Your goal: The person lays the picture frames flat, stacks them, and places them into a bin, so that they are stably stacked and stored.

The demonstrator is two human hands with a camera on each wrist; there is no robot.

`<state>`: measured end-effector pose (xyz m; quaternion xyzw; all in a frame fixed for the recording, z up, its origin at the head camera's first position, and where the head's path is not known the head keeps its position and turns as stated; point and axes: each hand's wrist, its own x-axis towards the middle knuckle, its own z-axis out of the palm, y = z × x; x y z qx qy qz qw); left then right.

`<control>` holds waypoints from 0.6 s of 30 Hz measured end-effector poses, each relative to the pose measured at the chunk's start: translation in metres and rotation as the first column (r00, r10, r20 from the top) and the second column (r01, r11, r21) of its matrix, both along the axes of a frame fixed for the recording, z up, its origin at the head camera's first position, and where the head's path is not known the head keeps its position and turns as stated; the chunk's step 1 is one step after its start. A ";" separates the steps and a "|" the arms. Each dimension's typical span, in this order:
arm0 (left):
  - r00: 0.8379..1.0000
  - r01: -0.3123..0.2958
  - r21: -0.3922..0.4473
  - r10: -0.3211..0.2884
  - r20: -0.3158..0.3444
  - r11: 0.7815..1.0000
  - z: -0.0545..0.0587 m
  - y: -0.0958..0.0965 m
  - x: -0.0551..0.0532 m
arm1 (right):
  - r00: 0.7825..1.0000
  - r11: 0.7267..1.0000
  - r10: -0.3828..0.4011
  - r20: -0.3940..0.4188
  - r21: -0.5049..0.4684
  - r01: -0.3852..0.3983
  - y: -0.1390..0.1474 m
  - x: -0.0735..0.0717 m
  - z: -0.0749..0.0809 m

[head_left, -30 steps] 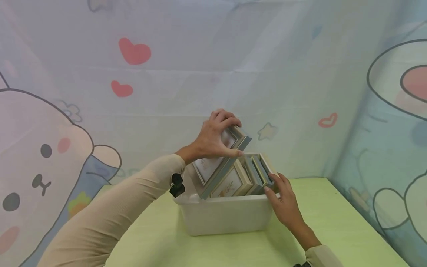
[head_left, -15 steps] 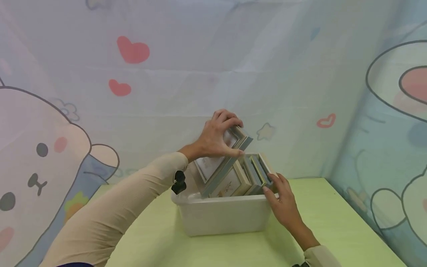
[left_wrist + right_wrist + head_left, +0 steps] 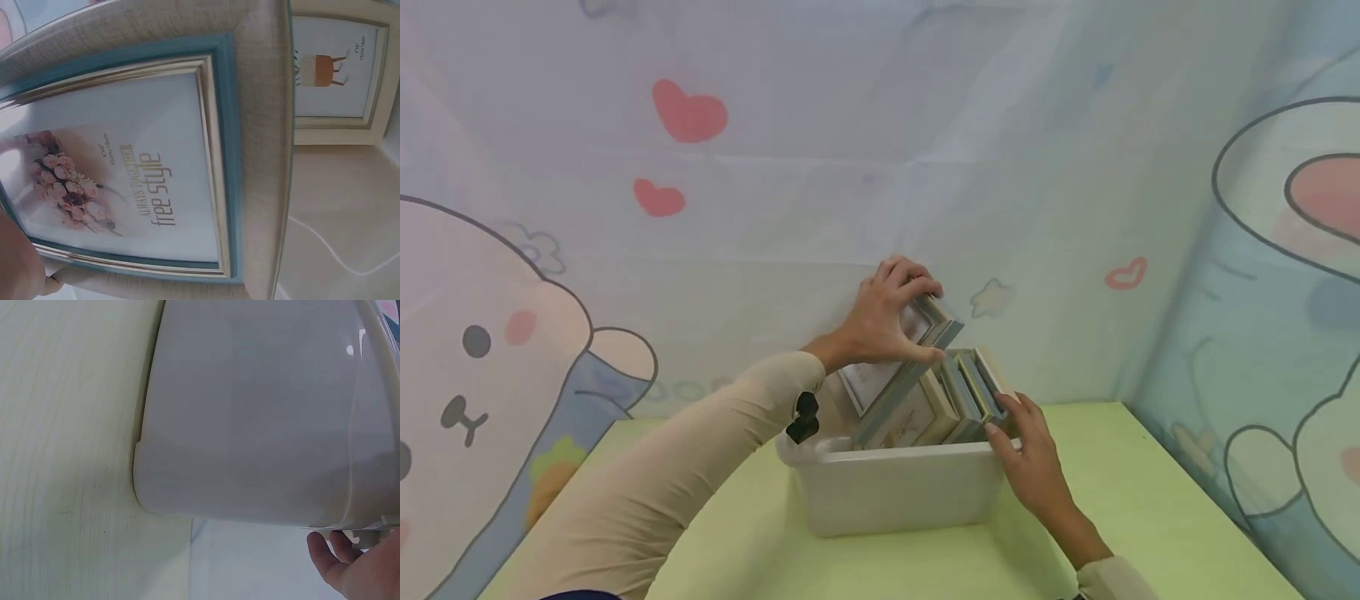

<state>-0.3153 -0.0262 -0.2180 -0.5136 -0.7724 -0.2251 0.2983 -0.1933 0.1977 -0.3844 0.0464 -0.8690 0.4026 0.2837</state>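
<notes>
My left hand (image 3: 883, 312) grips the upper end of a picture frame (image 3: 891, 408), thumb along one edge and fingers over the top. This frame leans tilted, its lower end inside a white plastic bin (image 3: 895, 492). In the left wrist view, the gripped picture frame (image 3: 264, 156) has a beige border, a blue inner edge and a pink flower print. Beside it in the bin stands a cream picture frame (image 3: 344, 132), with several more frames (image 3: 966, 392) to the right. My right hand (image 3: 1033, 458) holds the bin's right rim; its fingertips (image 3: 322, 550) show there in the right wrist view.
The bin stands on a light green table (image 3: 850, 562). Behind it hangs a pale printed cloth (image 3: 820, 167) with hearts and cartoon animals, which also runs along the right side.
The head view has shifted slightly. My left hand and the tilted picture frame are slightly lower than before; my right hand stays at the bin's rim.
</notes>
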 end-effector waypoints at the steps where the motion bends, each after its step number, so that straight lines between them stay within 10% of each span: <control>1: 1.000 0.002 -0.004 -0.002 -0.004 1.000 -0.002 0.001 -0.001 | 1.000 1.000 -0.003 -0.001 0.001 0.003 0.000 0.000 0.000; 18: 0.999 0.010 -0.100 -0.007 0.032 0.995 -0.039 0.006 -0.010 | 0.999 1.000 -0.013 -0.033 -0.007 0.013 0.001 0.001 0.005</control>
